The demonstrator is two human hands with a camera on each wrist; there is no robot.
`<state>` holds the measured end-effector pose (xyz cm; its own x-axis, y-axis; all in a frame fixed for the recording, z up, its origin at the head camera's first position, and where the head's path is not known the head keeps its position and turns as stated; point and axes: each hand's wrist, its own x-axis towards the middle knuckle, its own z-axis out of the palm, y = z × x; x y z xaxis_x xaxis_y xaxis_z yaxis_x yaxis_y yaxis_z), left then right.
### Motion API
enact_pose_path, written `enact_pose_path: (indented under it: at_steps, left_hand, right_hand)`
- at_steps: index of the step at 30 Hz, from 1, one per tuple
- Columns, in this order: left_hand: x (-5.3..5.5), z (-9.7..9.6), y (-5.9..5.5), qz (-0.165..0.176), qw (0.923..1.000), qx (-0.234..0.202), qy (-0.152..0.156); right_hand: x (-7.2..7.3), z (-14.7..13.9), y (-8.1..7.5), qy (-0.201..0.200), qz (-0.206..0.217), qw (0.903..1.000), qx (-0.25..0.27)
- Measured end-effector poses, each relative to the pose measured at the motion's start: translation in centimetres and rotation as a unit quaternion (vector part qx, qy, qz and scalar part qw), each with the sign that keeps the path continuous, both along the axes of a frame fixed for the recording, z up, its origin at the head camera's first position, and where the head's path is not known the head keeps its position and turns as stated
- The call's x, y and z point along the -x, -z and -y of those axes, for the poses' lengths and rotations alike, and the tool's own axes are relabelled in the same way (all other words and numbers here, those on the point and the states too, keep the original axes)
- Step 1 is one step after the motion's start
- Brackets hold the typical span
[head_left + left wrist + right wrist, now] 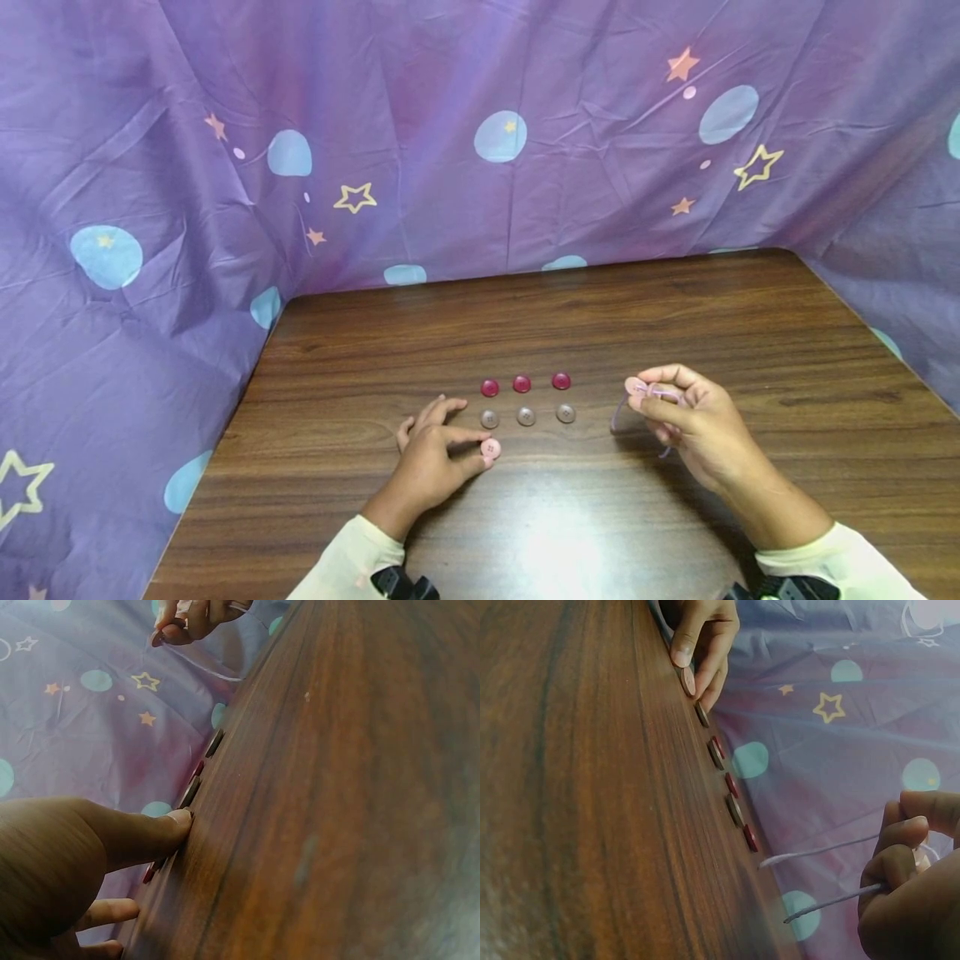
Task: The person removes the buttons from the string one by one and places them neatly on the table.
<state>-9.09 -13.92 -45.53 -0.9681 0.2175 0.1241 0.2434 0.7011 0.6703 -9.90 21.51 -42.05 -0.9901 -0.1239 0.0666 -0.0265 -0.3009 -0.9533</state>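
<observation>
My left hand [427, 467] is at the near end of the buttons, pinching a pale pink four-hole button [491, 449] by its edge between thumb and index finger. That button is at the tabletop; in the right wrist view it appears edge-on, low against the wood. Off to the right, my right hand [701, 425] is raised above the table and pinches a second pink button [634, 386] together with a thin lilac cord [617, 414]. Cord passes at this button's face, and two loose ends [821, 901] dangle below the fingers. How it is threaded cannot be told.
Three dark red buttons [522, 383] lie in a row on the wood-grain table [360, 350]. Nearer to me, three grey-brown buttons [526, 416] form a second row. A purple patterned cloth [420, 108] hangs behind the table and along its sides.
</observation>
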Motion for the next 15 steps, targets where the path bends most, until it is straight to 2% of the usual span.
enact_pose_path:
  at_steps: [5, 12, 15]
  left_hand:
    - [0.05, 0.07, 0.22, -0.002, 1.0000, -0.005, 0.000]
    - [0.06, 0.18, 0.51, -0.036, 0.9992, -0.013, 0.010]
    - [0.03, 0.18, 0.39, -0.024, 0.9996, -0.011, 0.008]
  right_hand:
    - [0.00, 0.05, -0.25, -0.002, -0.004, 0.9999, -0.013]
    - [-0.03, 0.09, -0.33, -0.002, -0.004, 0.9998, -0.019]
    - [-0.05, 0.12, -0.20, 0.002, -0.001, 0.9998, -0.020]
